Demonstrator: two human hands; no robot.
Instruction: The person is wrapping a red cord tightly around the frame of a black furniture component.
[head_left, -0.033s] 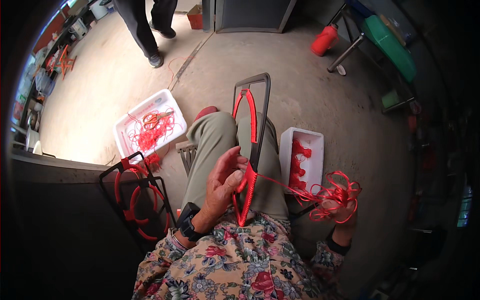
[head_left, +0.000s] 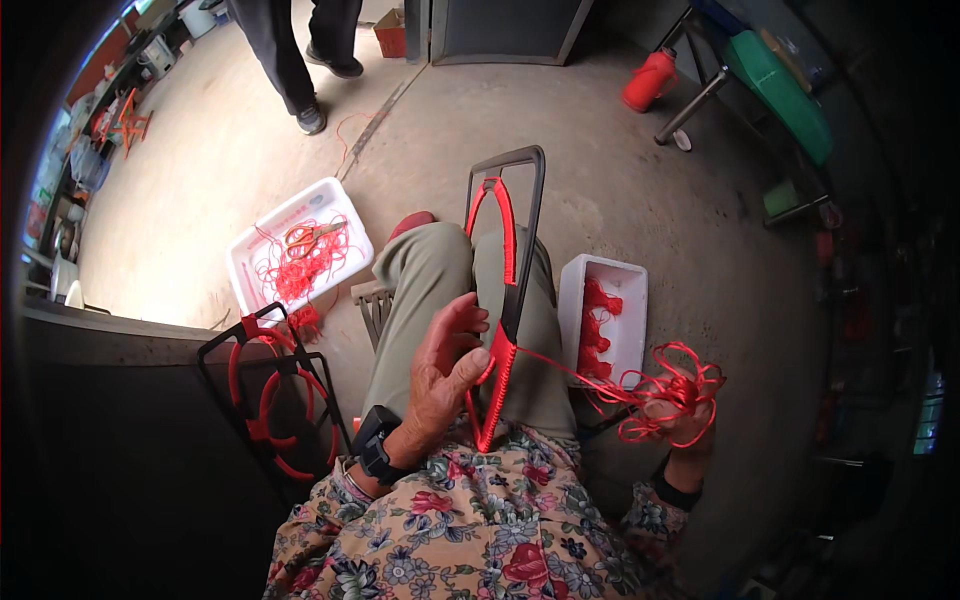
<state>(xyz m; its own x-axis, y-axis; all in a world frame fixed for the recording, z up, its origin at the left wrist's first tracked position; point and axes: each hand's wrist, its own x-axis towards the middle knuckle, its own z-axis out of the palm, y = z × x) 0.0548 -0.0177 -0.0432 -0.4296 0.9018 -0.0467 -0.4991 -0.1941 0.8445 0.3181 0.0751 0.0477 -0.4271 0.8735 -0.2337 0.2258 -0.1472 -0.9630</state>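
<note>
Fingers (head_left: 462, 330) of the left hand (head_left: 445, 375) clench the black frame (head_left: 530, 240) resting on the lap, half-wrapped in red. The right hand (head_left: 680, 415) grasps a tangled red cord (head_left: 665, 385), held beside the white tray (head_left: 625, 330).

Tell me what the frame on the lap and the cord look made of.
Frame: probably hard plastic or coated metal, black, smooth, with a dull sheen. Cord: likely glossy synthetic string, red, looping loosely in the right hand.
</note>
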